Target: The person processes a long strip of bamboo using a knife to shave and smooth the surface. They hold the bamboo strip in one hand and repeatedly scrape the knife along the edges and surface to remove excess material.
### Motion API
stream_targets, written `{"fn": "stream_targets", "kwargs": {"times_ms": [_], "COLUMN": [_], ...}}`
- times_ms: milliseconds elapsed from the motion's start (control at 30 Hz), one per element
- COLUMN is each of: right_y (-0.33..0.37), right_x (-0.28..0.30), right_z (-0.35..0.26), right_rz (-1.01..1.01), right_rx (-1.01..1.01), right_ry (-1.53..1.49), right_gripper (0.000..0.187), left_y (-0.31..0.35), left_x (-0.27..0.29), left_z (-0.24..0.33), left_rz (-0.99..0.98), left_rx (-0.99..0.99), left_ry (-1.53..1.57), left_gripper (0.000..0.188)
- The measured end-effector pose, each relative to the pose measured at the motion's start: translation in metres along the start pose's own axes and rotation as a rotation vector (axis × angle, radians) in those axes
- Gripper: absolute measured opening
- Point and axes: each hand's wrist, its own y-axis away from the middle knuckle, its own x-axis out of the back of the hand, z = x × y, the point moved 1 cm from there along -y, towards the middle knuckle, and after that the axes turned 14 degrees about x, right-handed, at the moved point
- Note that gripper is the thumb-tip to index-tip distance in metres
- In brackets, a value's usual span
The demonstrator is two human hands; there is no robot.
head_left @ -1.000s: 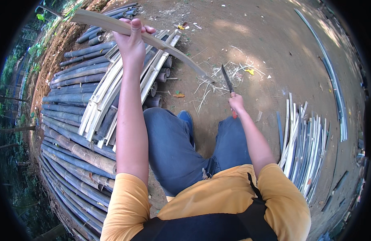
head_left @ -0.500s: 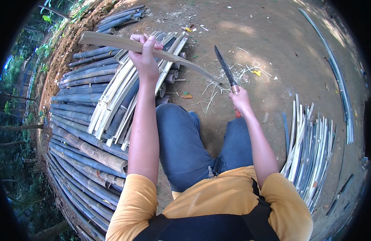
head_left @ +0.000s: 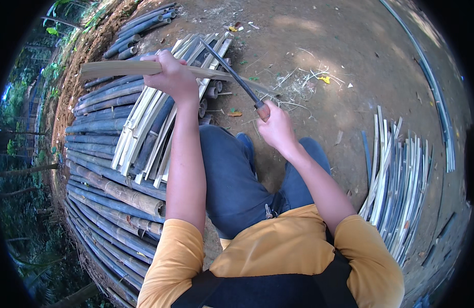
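A long split bamboo strip (head_left: 123,68) runs crosswise in front of me, its far right end low near the ground. My left hand (head_left: 171,77) is closed round its middle. In my right hand (head_left: 276,124) is the wooden handle of a long knife (head_left: 236,77), fingers wrapped round it. The dark blade slants up to the left and crosses over the strip, right of my left hand; whether it touches the strip I cannot tell. Beneath the strip lies a stack of pale split bamboo slats (head_left: 144,123).
Dark bamboo poles (head_left: 108,169) are piled along the left, with shorter poles (head_left: 139,31) behind. At the right lies a bundle of thin bamboo strips (head_left: 398,190); long strips (head_left: 432,97) stretch beyond it. Shavings (head_left: 301,84) litter the dirt ground ahead.
My right hand has moved left and inward, swinging the knife from beside the strip to across it. My left hand has shifted slightly left and down with the strip, its grip turned.
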Motion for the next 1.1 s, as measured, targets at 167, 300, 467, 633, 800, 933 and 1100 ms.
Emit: {"fn": "stream_targets", "kwargs": {"times_ms": [167, 300, 467, 633, 800, 933, 1100], "right_y": [-0.001, -0.018, -0.008, -0.009, -0.013, -0.020, -0.018], "right_x": [0.007, 0.015, 0.008, 0.014, -0.014, -0.004, 0.040], "right_z": [-0.023, 0.007, 0.024, 0.065, 0.118, 0.133, 0.029], "right_rz": [-0.106, -0.098, -0.087, -0.095, -0.038, 0.059, 0.069], "right_rx": [0.032, -0.045, -0.041, -0.157, -0.175, -0.239, -0.181], "right_ry": [0.065, 0.124, 0.189, 0.202, 0.180, 0.138, -0.035], "right_gripper": [0.022, 0.021, 0.024, 0.020, 0.015, 0.014, 0.018], "left_y": [-0.012, -0.005, 0.007, 0.004, 0.001, -0.019, -0.022], "left_x": [0.015, 0.011, 0.001, -0.001, -0.001, 0.014, 0.005], "left_z": [-0.003, -0.006, 0.002, 0.002, 0.000, -0.012, -0.010], "left_rz": [-0.009, -0.072, -0.182, -0.236, -0.152, -0.228, -0.241], "left_rx": [-0.005, -0.022, -0.076, -0.071, -0.047, 0.017, 0.022], "left_ry": [0.016, 0.010, 0.054, 0.079, 0.022, 0.015, 0.032], "left_gripper": [0.018, 0.020, 0.021, 0.020, 0.022, 0.021, 0.020]}}
